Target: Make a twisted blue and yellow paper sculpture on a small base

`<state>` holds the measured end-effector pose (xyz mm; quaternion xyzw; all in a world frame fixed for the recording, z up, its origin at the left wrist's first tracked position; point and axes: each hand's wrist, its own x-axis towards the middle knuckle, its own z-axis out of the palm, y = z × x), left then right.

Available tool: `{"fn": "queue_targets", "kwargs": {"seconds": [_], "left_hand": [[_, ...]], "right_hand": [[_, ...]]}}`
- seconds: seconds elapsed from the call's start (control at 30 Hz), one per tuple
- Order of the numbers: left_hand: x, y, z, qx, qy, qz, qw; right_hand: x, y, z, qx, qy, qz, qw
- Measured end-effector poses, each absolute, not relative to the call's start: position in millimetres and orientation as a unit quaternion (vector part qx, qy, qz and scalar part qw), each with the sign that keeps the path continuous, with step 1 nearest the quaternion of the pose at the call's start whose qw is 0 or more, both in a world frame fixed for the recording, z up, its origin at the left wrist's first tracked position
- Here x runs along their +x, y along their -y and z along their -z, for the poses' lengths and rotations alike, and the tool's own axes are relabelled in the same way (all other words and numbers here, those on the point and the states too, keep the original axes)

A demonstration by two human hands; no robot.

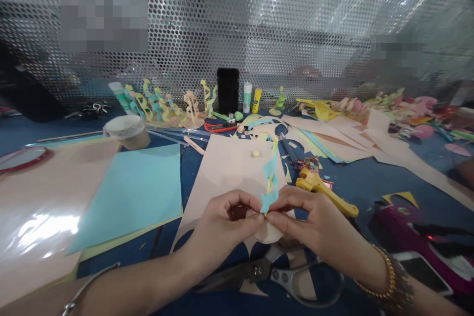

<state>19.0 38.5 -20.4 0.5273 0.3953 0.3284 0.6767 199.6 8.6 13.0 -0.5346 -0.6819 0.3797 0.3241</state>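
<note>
Between my hands stands a twisted light-blue paper spiral around a thin yellow paper stem, upright and leaning slightly right. Its lower end meets a round peach paper disc. My left hand pinches the foot of the spiral from the left, thumb and forefinger closed. From the right, my right hand pinches the same spot, its fingertips nearly touching the left ones. The exact join is hidden by the fingertips. Beneath my hands lies a large peach sheet with rounded pieces cut from its near edge.
Grey-handled scissors lie just below my hands. A yellow glue gun is at the right, near a purple device. Blue paper and a tape roll are left. Finished spirals and a phone stand behind.
</note>
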Motion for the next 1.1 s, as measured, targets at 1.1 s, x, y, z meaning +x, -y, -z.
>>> {"fn": "queue_targets", "kwargs": {"seconds": [1.1], "left_hand": [[20,-41,12,0.506,-0.436,-0.345,0.660]], "right_hand": [[209,-10,-14,-0.571,0.693,-0.305,0.319]]}}
